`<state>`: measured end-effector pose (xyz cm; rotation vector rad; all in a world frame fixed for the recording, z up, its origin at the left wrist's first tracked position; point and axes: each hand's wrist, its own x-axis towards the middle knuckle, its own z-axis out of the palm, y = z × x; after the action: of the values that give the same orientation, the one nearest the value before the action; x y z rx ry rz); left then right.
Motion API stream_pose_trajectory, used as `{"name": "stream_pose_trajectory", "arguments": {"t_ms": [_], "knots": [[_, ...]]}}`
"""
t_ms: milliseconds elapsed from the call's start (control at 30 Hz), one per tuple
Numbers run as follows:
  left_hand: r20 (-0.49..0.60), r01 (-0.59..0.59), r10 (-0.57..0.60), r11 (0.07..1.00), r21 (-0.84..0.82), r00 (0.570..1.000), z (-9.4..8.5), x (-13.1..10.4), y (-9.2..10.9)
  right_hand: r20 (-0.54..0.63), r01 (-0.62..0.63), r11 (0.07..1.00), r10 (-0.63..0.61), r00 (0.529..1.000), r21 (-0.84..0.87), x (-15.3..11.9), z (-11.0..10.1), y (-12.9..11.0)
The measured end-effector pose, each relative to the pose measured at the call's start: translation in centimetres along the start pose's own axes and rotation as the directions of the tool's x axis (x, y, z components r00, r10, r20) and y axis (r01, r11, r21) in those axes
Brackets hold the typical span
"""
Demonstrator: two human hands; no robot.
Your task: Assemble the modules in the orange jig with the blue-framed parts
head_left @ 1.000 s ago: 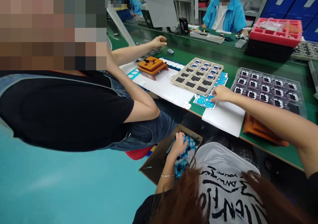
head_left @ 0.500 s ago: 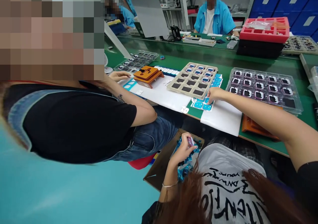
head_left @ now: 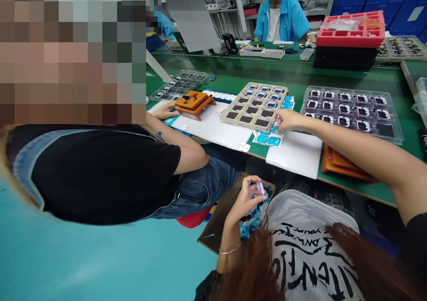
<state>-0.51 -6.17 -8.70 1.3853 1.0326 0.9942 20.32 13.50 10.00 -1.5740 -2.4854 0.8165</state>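
Observation:
My left hand [head_left: 246, 197] is raised above a cardboard box [head_left: 220, 218] beside my lap and pinches a small pink-purple part [head_left: 260, 188]. Blue scraps [head_left: 251, 223] lie in the box. My right hand [head_left: 287, 119] reaches across the green bench, its fingertips on a sheet of blue stickers [head_left: 269, 137] at the near edge of a beige compartment tray [head_left: 255, 105]. Whether those fingers pinch a sticker cannot be made out.
A clear tray of purple-rimmed parts [head_left: 350, 111] lies right of the beige tray, and orange fixtures [head_left: 343, 163] rest under my forearm. A person in a black shirt [head_left: 100, 172] sits close on the left, a hand by an orange jig [head_left: 193, 101]. Across the bench sits another person [head_left: 282, 20].
My left hand rose out of the cardboard box with the small pink part in its fingers. My right hand stayed on the sticker sheet. The neighbour's hand drew back to the orange jig.

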Motion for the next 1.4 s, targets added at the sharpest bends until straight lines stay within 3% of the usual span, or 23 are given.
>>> {"name": "stream_pose_trajectory", "arguments": {"t_ms": [133,233,333,433,500,600,667,833,1000,1133,1300,1400], "knots": [[0.129,-0.064,0.076,0.993,-0.099,0.989,0.5,1.8,2.8,-0.121,0.164,0.982,-0.153,0.981,0.089,-6.7,-3.7,3.5],[0.211,-0.156,0.194,0.971,-0.181,0.958,1.6,4.6,5.1,-0.311,0.493,0.87,-0.474,0.824,-0.018,-13.1,-5.4,8.2],[0.292,-0.326,0.393,0.911,-0.253,0.872,3.7,8.9,7.8,-0.383,0.533,0.827,-0.558,0.736,-0.18,-17.9,-4.9,12.2],[0.387,-0.481,0.575,0.817,-0.318,0.721,6.8,14.2,10.9,-0.389,0.55,0.781,-0.625,0.677,-0.297,-19.6,-3.2,14.4],[0.44,-0.561,0.633,0.772,-0.298,0.637,9.0,17.8,12.7,-0.36,0.573,0.735,-0.678,0.641,-0.364,-19.6,-2.1,15.1],[0.487,-0.599,0.651,0.749,-0.284,0.583,11.7,21.8,14.5,-0.334,0.573,0.699,-0.711,0.619,-0.428,-19.1,-1.0,15.5],[0.526,-0.587,0.642,0.753,-0.298,0.558,12.7,23.3,14.7,-0.341,0.562,0.699,-0.71,0.616,-0.442,-19.0,-0.7,15.7],[0.569,-0.649,0.614,0.741,-0.174,0.547,13.0,23.3,13.5,-0.37,0.522,0.727,-0.681,0.632,-0.447,-19.2,0.0,15.9],[0.528,-0.717,0.623,0.696,-0.039,0.577,13.4,21.8,13.0,-0.645,0.472,0.847,-0.506,0.574,-0.244,-19.5,0.5,15.6],[0.519,-0.831,0.686,0.548,0.092,0.51,14.2,21.5,13.0,-0.636,0.438,0.879,-0.45,0.627,-0.19,-19.5,0.6,15.3],[0.513,-0.868,0.705,0.45,0.209,0.489,14.3,21.5,12.9,-0.623,0.407,0.896,-0.422,0.659,-0.176,-19.9,0.1,16.0],[0.51,-0.907,0.751,0.35,0.233,0.421,13.9,21.4,12.9,-0.612,0.371,0.917,-0.379,0.694,-0.148,-20.5,-0.5,16.9]]}}
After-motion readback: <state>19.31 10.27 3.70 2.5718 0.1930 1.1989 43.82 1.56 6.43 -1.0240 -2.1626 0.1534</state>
